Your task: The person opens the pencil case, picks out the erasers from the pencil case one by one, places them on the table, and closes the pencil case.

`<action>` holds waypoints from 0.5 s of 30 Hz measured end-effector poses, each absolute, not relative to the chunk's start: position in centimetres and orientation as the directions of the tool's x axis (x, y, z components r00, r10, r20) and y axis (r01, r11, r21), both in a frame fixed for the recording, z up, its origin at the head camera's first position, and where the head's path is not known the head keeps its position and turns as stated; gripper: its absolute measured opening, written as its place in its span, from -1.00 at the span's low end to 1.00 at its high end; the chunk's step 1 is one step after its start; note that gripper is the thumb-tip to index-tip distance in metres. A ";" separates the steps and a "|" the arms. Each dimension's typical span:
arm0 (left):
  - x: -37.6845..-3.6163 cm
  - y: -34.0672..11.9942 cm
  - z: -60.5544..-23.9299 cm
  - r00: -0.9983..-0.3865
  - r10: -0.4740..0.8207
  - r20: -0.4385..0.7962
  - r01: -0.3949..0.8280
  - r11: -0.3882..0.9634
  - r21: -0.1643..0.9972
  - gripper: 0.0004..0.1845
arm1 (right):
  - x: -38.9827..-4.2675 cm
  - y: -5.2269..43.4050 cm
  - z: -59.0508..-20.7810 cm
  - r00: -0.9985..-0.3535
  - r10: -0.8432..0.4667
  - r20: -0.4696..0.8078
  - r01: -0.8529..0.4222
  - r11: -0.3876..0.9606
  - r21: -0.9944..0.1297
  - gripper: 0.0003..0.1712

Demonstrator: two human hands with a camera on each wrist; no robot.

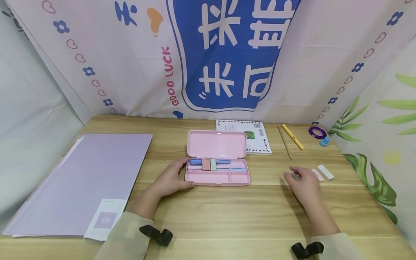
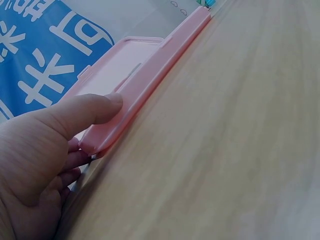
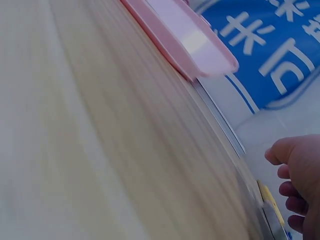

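A pink pencil case [image 1: 208, 177] lies with its lid up in the middle of the table. It holds blue and pale pens, a pink eraser [image 1: 206, 164] and a green eraser [image 1: 213, 164]. My left hand [image 1: 169, 179] grips the case's left end, the thumb on its front wall [image 2: 125, 107] and the fingers round the side. At the right, my right hand [image 1: 305, 186] hovers low over the table with loosely bent fingers. A small greyish thing [image 1: 296, 176] shows under its fingertips, partly hidden. Beside this hand lie a white eraser [image 1: 325, 172] and a pink-and-white one [image 1: 317, 175].
Behind the case lies a white booklet [image 1: 260, 144]. A thin pencil [image 1: 284, 142], a yellow pen [image 1: 293, 137], a purple tape roll [image 1: 317, 133] and a small blue item [image 1: 324, 141] are at the back right. A large lilac folder [image 1: 87, 173] covers the left side.
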State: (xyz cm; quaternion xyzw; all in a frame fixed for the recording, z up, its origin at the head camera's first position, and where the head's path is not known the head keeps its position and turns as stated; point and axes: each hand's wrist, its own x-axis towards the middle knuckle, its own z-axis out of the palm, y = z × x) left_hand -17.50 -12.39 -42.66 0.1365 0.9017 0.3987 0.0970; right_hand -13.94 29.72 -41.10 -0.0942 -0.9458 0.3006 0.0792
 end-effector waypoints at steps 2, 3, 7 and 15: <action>-17.5 -12.4 -42.7 -0.944 0.323 -0.066 0.169 0.645 0.745 0.03 | -14.4 28.4 -41.1 -0.976 0.189 0.108 0.089 0.800 -0.594 -0.44; -17.5 -12.5 -42.7 -0.945 0.321 -0.066 0.167 0.645 0.746 0.03 | -14.7 27.7 -41.2 -0.979 0.171 0.114 0.069 0.797 -0.599 -0.45; -17.5 -12.5 -42.8 -0.945 0.321 -0.065 0.166 0.642 0.748 0.03 | -15.8 24.5 -41.4 -0.988 0.108 0.110 0.016 0.784 -0.621 -0.48; -17.5 -12.5 -42.7 -0.946 0.315 -0.071 0.158 0.643 0.749 0.03 | -16.9 17.7 -41.3 -0.991 -0.019 0.134 -0.100 0.771 -0.629 -0.53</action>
